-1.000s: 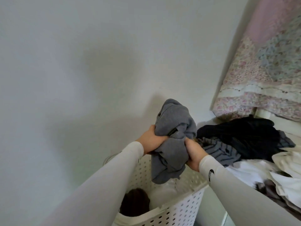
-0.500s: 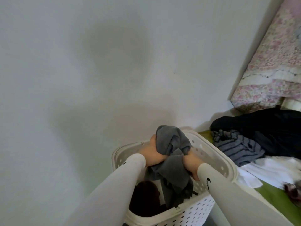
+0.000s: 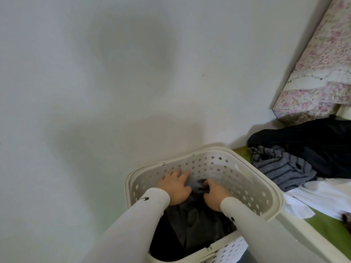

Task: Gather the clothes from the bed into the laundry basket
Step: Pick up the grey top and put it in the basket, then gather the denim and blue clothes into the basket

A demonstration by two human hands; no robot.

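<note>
A white perforated laundry basket (image 3: 252,179) stands against the wall beside the bed. Both my hands are inside it. My left hand (image 3: 175,186) lies flat with fingers spread on a grey garment (image 3: 191,219), pressing it down. My right hand (image 3: 215,194) has its fingers curled into a fold of the same grey garment. Darker clothes lie under it in the basket. On the bed to the right remain a grey striped garment (image 3: 281,168), a black garment (image 3: 311,143) and white clothing (image 3: 322,194).
A plain pale wall (image 3: 114,82) fills the left and top. A floral pink quilt (image 3: 319,73) leans at the upper right. A green sheet (image 3: 330,224) covers the bed, whose white edge (image 3: 303,240) runs beside the basket. A dark reddish item (image 3: 346,219) shows at the right border.
Both hands have lowered the grey garment from above the rim down into the basket. My left hand has flattened out on top of it.
</note>
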